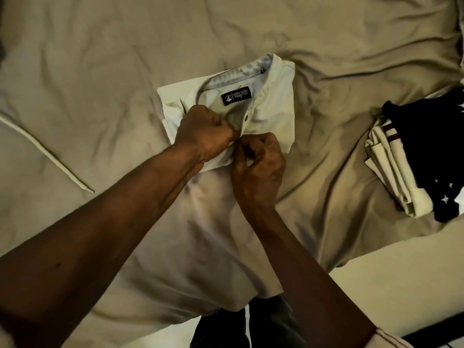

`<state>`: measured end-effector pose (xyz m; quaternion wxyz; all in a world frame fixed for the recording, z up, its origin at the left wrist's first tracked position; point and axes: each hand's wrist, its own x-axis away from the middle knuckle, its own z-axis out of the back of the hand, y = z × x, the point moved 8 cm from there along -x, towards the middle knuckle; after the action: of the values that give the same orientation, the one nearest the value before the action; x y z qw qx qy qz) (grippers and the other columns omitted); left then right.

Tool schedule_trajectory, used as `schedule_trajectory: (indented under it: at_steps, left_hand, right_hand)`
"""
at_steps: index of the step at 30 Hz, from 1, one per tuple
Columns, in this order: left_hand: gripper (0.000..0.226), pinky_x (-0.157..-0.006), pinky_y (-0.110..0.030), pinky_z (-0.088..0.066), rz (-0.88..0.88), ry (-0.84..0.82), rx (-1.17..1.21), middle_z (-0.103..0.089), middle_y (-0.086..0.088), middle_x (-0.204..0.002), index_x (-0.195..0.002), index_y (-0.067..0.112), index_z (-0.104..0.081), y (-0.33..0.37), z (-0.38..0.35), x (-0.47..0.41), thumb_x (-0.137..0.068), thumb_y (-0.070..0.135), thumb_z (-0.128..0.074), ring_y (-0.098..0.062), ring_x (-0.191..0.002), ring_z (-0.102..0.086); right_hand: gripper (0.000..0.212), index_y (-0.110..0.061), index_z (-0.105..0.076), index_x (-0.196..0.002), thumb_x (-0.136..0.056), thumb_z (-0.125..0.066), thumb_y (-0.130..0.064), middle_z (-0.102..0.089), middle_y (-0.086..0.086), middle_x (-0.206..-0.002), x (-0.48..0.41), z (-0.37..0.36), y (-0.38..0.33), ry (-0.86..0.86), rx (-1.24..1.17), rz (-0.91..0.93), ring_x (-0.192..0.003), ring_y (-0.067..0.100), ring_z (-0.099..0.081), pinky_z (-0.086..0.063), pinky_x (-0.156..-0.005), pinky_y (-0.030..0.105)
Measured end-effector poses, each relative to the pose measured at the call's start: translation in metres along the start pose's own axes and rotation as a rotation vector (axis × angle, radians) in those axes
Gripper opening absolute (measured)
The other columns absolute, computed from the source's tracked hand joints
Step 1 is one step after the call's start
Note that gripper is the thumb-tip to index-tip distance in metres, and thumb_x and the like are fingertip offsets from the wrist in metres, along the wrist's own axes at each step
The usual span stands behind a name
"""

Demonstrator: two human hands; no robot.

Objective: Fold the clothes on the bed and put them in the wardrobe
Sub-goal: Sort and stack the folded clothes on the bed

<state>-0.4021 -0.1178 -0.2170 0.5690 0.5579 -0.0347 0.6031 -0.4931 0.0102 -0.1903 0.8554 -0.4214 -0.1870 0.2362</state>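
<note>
A white collared shirt (273, 101) lies front up in the middle of the bed, its black neck label showing and its body running toward me over the bed's edge. My left hand (204, 133) pinches the left side of the button placket just below the collar. My right hand (258, 162) pinches the other side of the placket, right against the left hand. A dark button (246, 118) shows just above both hands.
The beige, wrinkled bedsheet (100, 84) covers the bed. A stack of folded clothes (411, 156), cream with dark stripes and black, lies at the right edge. A white cord (47, 151) lies on the sheet at the left. Pale floor (391, 292) shows at the lower right.
</note>
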Motion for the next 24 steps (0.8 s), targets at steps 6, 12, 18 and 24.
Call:
schedule_trajectory:
  at_steps: [6, 12, 18, 24]
  left_hand:
    - [0.014, -0.079, -0.029, -0.055, -0.186, -0.08, -0.173, -0.072, 0.013, -0.076, -0.076, 0.027, -0.079, 0.011, 0.002, 0.007, -0.089, 0.025, -0.075, -0.008, -0.081, -0.068]
    - [0.027, -0.096, -0.048, -0.035, -0.685, -0.059, -1.075, -0.058, 0.005, -0.134, -0.103, 0.037, -0.073, 0.058, 0.019, 0.028, -0.08, 0.04, -0.059, -0.029, -0.122, -0.048]
    - [0.032, -0.103, -0.047, -0.03, -0.645, -0.262, -1.342, -0.066, 0.014, -0.096, -0.107, 0.037, -0.06, 0.065, 0.019, -0.001, -0.09, 0.063, -0.05, -0.018, -0.099, -0.059]
    - [0.03, -0.103, -0.047, -0.027, -0.575, -0.263, -1.352, -0.06, 0.012, -0.094, -0.099, 0.035, -0.066, 0.06, 0.017, -0.009, -0.091, 0.062, -0.058, -0.02, -0.102, -0.059]
  right_hand:
    - [0.006, -0.011, -0.075, -0.084, -0.086, -0.074, -0.017, -0.068, 0.003, -0.087, -0.013, 0.006, 0.002, -0.038, 0.04, -0.066, -0.076, 0.015, -0.065, -0.054, -0.073, 0.037]
    - [0.018, -0.018, -0.069, -0.094, -0.089, -0.071, -0.034, -0.072, -0.003, -0.083, -0.028, 0.002, -0.015, -0.052, 0.134, -0.086, -0.078, 0.015, -0.068, -0.054, -0.076, 0.035]
    - [0.009, -0.019, -0.079, -0.096, -0.094, -0.071, -0.021, -0.077, -0.008, -0.082, -0.026, 0.01, 0.003, -0.004, -0.109, -0.235, -0.076, 0.005, -0.072, -0.06, -0.075, 0.034]
    - [0.012, -0.026, -0.073, -0.089, -0.091, -0.074, -0.014, -0.075, -0.009, -0.077, -0.021, 0.01, 0.005, 0.016, -0.265, -0.263, -0.072, 0.007, -0.071, -0.061, -0.072, 0.034]
